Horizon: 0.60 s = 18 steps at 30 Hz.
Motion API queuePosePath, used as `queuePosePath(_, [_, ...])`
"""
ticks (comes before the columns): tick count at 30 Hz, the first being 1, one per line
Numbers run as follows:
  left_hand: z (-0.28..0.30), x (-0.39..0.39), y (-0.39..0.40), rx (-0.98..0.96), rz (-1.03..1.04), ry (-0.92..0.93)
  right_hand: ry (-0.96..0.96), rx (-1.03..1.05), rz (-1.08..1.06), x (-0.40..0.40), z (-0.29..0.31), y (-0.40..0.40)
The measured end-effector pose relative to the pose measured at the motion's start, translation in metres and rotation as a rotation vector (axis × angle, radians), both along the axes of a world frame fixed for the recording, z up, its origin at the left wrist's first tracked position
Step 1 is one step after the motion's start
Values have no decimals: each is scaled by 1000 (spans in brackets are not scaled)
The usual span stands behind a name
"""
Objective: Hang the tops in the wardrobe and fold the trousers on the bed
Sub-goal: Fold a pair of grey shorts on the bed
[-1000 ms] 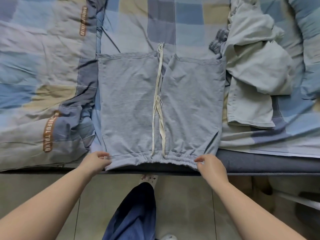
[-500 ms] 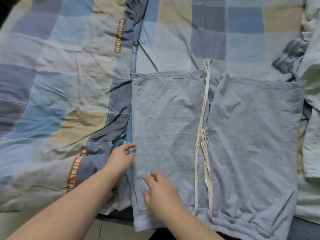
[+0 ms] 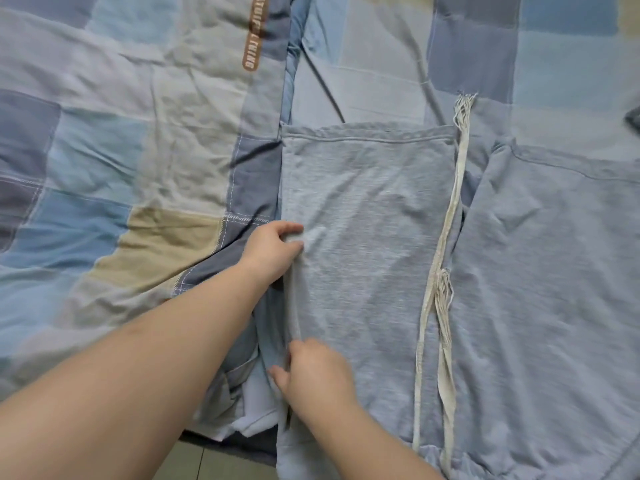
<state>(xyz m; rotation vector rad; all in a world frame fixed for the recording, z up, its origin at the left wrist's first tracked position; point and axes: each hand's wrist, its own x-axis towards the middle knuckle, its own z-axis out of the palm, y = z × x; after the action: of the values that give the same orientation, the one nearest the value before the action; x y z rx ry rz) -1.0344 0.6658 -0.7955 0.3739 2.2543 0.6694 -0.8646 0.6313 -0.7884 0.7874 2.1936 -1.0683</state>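
Grey trousers (image 3: 374, 237) lie flat at the bed's (image 3: 381, 71) near edge, drawstring (image 3: 446, 233) up the middle, left hand (image 3: 273, 252) and right hand (image 3: 311, 375) both pinching their left edge, checked duvet (image 3: 121, 140) bunched just beside.

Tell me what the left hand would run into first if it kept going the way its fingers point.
The left hand grips the left edge of the grey trousers, fingers pointing right. Going on, it would cross that leg's fabric and first meet the white drawstring, probably dragging the gripped edge along.
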Motion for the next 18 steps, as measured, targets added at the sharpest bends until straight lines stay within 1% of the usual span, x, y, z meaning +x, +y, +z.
queuePosePath(2, [11, -4, 12, 51, 15, -25, 24, -44, -171, 13, 9, 8])
queuePosePath(3, [17, -6, 19, 66, 22, -40, 27, -55, -222, 21, 14, 12])
queuePosePath(5, [27, -8, 32, 45, -3, -57, 31, -72, -263, 37, 23, 20])
queuePosePath(8, [39, 0, 60, -42, -87, -100, 50, -104, -318, 61, 32, 36])
queuePosePath(10, [44, 10, 82, -67, -146, -99, 54, -113, -365, 75, 36, 47])
queuePosePath(12, [46, 21, 102, -49, -182, -60, 49, -69, -392, 88, 37, 57])
queuePosePath(14, [47, 34, 122, -15, -175, -30, 40, 4, -451, 102, 38, 66])
queuePosePath(16, [44, 51, 144, -9, -185, 28, 46, 19, -559, 119, 39, 77])
queuePosePath(18, [42, 74, 167, -17, -241, 123, 67, 4, -671, 136, 42, 87])
